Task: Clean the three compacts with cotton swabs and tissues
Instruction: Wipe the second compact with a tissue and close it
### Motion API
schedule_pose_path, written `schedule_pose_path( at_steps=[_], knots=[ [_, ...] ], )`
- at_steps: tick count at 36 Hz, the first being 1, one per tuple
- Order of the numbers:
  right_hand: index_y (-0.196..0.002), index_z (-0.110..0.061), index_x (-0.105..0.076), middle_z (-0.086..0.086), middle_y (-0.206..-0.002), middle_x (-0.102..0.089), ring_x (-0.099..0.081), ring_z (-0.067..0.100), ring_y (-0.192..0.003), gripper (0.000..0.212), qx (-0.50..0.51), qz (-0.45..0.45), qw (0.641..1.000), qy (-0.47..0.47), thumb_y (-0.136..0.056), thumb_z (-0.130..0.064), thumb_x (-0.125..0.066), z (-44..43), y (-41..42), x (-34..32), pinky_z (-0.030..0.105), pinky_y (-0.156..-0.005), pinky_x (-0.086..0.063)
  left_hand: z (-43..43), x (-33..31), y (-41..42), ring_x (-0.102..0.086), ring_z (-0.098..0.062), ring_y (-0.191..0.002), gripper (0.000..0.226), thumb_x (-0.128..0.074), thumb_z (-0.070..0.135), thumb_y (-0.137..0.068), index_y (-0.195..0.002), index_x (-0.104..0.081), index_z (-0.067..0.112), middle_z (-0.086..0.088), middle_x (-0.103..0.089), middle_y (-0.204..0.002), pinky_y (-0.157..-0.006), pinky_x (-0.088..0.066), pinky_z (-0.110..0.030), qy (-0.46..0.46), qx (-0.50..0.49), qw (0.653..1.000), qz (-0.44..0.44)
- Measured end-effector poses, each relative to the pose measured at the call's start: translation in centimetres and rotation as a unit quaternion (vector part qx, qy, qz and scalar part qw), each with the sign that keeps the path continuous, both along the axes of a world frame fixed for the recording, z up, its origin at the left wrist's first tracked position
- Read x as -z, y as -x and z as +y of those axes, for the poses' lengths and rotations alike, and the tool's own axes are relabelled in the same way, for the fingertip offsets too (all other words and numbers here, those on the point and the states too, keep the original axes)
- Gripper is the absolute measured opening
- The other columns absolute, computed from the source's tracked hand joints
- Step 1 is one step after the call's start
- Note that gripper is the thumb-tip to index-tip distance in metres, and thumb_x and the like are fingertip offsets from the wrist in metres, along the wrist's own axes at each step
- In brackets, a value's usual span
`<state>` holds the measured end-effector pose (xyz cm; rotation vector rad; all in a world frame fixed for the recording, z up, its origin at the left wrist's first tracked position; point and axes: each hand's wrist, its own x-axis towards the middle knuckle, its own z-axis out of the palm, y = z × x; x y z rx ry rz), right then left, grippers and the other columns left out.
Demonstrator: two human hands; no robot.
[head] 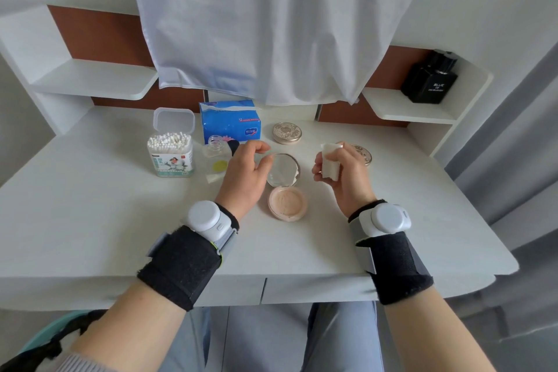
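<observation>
An open compact point(285, 187) lay at the middle of the white bench point(90, 220), its mirrored lid point(283, 170) tilted up toward the back edge and its pink powder pan nearer the front edge. The left hand point(246, 174) rested just left of it, fingers loosely spread and curled, a fingertip at the lid's left rim (whether it actually touched the rim could not be told). The right hand point(342, 178) hovered just right of the compact, pinching a folded white tissue point(329, 161) between thumb and fingers.

A second compact point(287, 133), closed and gold-coloured, sat toward the back edge, behind the open one. The third compact point(362, 154), also closed, lay farther right, partly hidden behind the right hand.

At the back of the bench stood a blue tissue pack point(229, 124), torn open along its top. Left of it stood a clear swab box point(170, 149), lid flipped up and full of cotton swabs. Between the box and the left hand stood a small clear bottle point(217, 154) with its neck uncovered.

Both wrists wore black straps with white round devices. A black perfume bottle point(430, 78) stood on the shelf at the back right, and a white cloth point(265, 24) hung above the bench's back edge.
</observation>
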<state>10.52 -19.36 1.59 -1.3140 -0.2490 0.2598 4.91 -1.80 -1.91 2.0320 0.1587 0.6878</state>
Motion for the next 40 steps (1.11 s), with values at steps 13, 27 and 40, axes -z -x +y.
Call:
schedule_pose_path(
  at_steps=[13, 27, 40],
  knots=[
    [-0.077, -0.006, -0.056, 0.006, -0.06, -0.055, -0.05, 0.01, -0.049, 0.017, 0.012, -0.101, 0.978, 0.183, -0.084, -0.011, -0.07, 0.9, 0.2, 0.8, 0.022, -0.051, -0.043, 0.1, 0.2, -0.1, -0.053, -0.033, -0.064, 0.033, -0.047, 0.02, -0.098, -0.072, -0.056, 0.002, -0.012, -0.055, -0.064, -0.058, -0.041, -0.04, -0.165, -0.041, 0.984, 0.057],
    [-0.079, -0.006, -0.06, -0.005, -0.061, -0.065, -0.056, 0.008, -0.054, 0.013, 0.001, -0.157, 0.975, 0.159, -0.084, -0.013, -0.071, 1.7, 1.3, 0.3, 0.021, -0.055, -0.047, -0.9, -1.7, 0.3, -0.052, -0.017, -0.08, 0.027, -0.042, 0.032, -0.101, -0.09, -0.052, 0.01, -0.011, -0.056, -0.087, -0.074, -0.043, -0.028, 0.19, 0.038, 0.976, 0.095],
    [-0.083, -0.004, -0.059, 0.004, -0.06, -0.066, -0.059, 0.015, -0.051, 0.01, -0.002, -0.131, 0.987, 0.097, -0.084, -0.005, -0.069, 3.4, 2.4, 0.3, 0.023, -0.054, -0.049, -0.8, -3.5, 1.3, -0.069, -0.024, -0.073, 0.055, -0.031, 0.058, -0.097, -0.112, -0.062, 0.016, -0.013, -0.071, -0.092, -0.059, -0.058, -0.038, 0.578, 0.202, 0.768, 0.187]
  ],
)
